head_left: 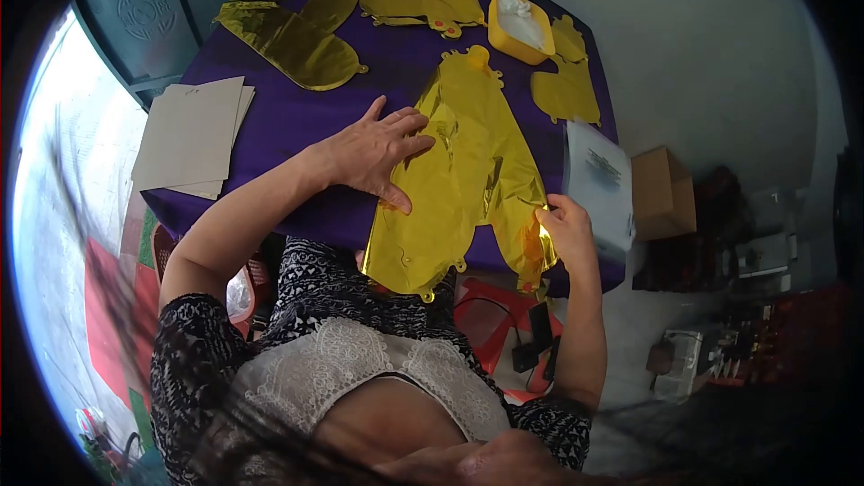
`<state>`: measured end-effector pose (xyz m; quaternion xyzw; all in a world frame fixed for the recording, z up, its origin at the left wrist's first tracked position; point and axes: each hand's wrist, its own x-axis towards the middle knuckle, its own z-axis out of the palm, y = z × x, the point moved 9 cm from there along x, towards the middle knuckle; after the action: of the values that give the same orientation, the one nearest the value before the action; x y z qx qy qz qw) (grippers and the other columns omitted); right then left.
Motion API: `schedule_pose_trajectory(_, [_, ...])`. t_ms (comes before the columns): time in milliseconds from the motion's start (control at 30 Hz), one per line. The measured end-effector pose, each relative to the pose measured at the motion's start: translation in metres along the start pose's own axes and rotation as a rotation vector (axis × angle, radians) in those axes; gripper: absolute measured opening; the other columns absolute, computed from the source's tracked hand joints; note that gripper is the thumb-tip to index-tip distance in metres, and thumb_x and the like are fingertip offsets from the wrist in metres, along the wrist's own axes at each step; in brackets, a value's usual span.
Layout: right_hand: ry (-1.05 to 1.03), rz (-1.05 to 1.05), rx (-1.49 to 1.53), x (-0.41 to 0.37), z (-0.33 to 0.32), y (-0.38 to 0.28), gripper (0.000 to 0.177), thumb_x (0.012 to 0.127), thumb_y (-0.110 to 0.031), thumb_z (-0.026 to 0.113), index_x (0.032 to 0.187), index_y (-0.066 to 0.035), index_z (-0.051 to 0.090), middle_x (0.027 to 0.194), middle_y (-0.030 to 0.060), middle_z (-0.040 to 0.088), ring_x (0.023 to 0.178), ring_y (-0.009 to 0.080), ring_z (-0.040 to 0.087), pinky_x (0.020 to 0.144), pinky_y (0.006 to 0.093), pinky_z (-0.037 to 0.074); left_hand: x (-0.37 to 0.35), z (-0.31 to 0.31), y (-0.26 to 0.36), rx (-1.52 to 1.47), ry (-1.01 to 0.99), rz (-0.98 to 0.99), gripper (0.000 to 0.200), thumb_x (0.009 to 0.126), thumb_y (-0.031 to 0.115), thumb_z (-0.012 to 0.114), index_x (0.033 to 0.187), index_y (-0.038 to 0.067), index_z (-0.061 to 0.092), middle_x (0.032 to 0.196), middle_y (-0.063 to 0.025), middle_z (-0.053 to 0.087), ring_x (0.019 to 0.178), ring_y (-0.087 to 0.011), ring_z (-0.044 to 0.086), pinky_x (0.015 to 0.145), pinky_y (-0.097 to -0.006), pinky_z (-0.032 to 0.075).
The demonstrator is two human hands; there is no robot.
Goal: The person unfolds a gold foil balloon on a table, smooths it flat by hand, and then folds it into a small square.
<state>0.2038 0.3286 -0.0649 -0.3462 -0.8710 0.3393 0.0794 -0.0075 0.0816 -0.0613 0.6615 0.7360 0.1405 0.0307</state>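
A large flat gold foil piece [450,162] lies over the front part of the purple-covered table [297,130], its lower end hanging past the edge. My left hand [382,151] rests on its left side, fingers spread. At the lower right, my right hand [567,227] pinches the edge of the foil between thumb and fingers, where the foil is creased and shiny.
More gold foil pieces [310,40] lie at the back, with another [567,81] at the right. A yellow tub [522,27] holds something white. Grey cards [184,135] sit at the left; a clear plastic sheet [596,184] and cardboard box [663,193] are at the right.
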Motion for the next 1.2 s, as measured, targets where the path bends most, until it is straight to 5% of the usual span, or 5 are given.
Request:
schedule_pose_trajectory(167, [0.529,-0.481,-0.723,-0.042,-0.016,-0.061,0.033,0.091,-0.016,0.069,0.118,0.004,0.066,0.087,0.0190,0.073,0.082,0.0357,0.071,0.076,0.0451,0.054,0.000,-0.002,0.004,0.012,0.045,0.013,0.112,0.063,0.076,0.079,0.143,0.003,0.053,0.147,-0.0217,0.045,0.147,-0.0363,0.036,0.117,-0.0723,0.025])
schedule_pose_trajectory(333, [-0.014,-0.193,-0.044,-0.087,0.026,-0.066,0.025,0.096,-0.019,0.063,0.082,0.000,0.071,0.064,0.0137,0.066,0.058,0.0291,0.067,0.058,0.0407,0.050,0.000,-0.001,0.003,0.014,0.034,0.004,0.112,0.064,0.077,0.079,0.144,0.004,0.052,0.149,-0.0211,0.044,0.148,-0.0374,0.034,0.118,-0.0722,0.023])
schedule_pose_trajectory(500, [-0.580,0.035,0.382,-0.122,0.118,-0.044,0.034,0.106,-0.027,0.055,0.099,0.002,0.072,0.063,0.0049,0.066,0.050,0.0106,0.054,0.047,0.0252,0.040,0.000,-0.002,0.004,0.001,0.002,-0.011,0.112,0.063,0.077,0.079,0.145,0.005,0.052,0.151,-0.0211,0.043,0.149,-0.0384,0.032,0.119,-0.0707,0.022])
schedule_pose_trajectory(800, [-0.702,0.485,1.296,-0.140,0.175,-0.035,0.025,0.107,-0.028,0.058,0.095,-0.006,0.061,0.062,0.0092,0.061,0.044,0.0118,0.046,0.042,0.0257,0.035,0.001,-0.004,0.006,0.012,0.014,0.005,0.113,0.063,0.078,0.077,0.145,0.004,0.053,0.152,-0.0222,0.043,0.148,-0.0405,0.034,0.120,-0.0699,0.021])
schedule_pose_trajectory(1200, [-0.534,0.422,1.222,-0.131,0.160,-0.029,0.029,0.104,-0.025,0.065,0.083,-0.005,0.061,0.062,0.0079,0.061,0.044,0.0092,0.045,0.040,0.0241,0.032,0.001,0.000,0.007,0.039,0.011,0.001,0.113,0.064,0.079,0.076,0.146,0.006,0.050,0.151,-0.0219,0.043,0.149,-0.0393,0.033,0.120,-0.0722,0.019])
